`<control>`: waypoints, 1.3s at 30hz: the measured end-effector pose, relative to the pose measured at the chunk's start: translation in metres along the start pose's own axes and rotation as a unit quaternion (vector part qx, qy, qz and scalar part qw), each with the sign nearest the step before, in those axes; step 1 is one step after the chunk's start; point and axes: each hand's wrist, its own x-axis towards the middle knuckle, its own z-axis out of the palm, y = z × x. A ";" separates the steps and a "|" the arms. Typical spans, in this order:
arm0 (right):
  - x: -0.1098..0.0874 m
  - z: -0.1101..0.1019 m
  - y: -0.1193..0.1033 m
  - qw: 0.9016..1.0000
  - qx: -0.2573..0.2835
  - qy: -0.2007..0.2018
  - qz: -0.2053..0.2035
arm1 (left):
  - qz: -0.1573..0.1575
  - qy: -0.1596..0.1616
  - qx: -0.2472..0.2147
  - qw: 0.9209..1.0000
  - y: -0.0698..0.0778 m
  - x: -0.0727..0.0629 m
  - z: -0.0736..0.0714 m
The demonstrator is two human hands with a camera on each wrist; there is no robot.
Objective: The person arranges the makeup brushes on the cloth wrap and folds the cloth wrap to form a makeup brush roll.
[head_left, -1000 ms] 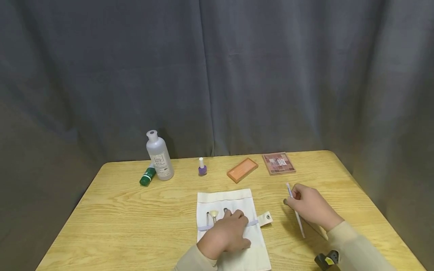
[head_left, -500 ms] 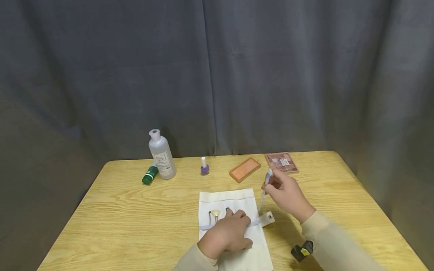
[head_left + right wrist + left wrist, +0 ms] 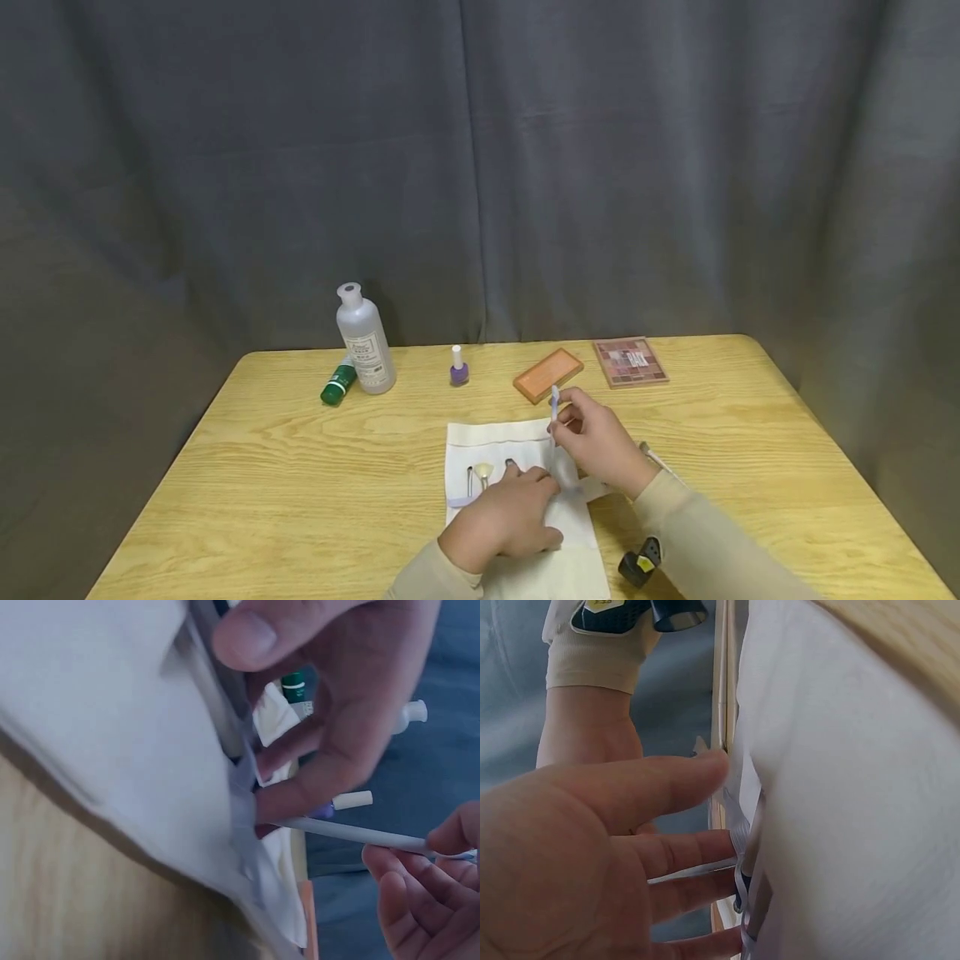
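My left hand [image 3: 510,517] rests on a white cloth brush roll [image 3: 480,433], fingers spread across its lavender elastic band [image 3: 459,502]. Held under the band are a pale fan brush [image 3: 483,472] and a thin dark-tipped brush [image 3: 470,480]; another dark brush tip [image 3: 510,463] shows just beyond my left fingers. My right hand [image 3: 600,442] pinches a slim pale stick with a lavender end [image 3: 356,834], upright over the roll's right side. In the right wrist view its lower end reaches the band beside my left fingertips [image 3: 274,802].
Behind the roll stand a clear bottle [image 3: 366,350] and purple nail polish [image 3: 459,371]; a green tube [image 3: 339,383] lies by the bottle. An orange case [image 3: 548,375] and a makeup palette [image 3: 632,362] lie at the back right. Another brush [image 3: 660,462] lies partly behind my right forearm.
My right hand has carried the pale stick leftward from the table's right side to over the roll, turning it upright. My left hand has stayed on the roll.
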 end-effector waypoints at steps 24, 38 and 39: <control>0.008 0.009 0.003 0.996 -0.086 -0.024 -0.016 | 0.014 -0.006 0.003 1.000 -0.001 0.001 0.000; 0.009 0.018 0.009 0.993 -0.093 -0.056 0.053 | 0.032 -0.008 0.010 0.999 -0.003 0.001 0.002; 0.008 0.019 0.010 0.992 -0.092 -0.061 0.062 | 0.035 -0.009 0.012 0.999 -0.003 0.001 0.002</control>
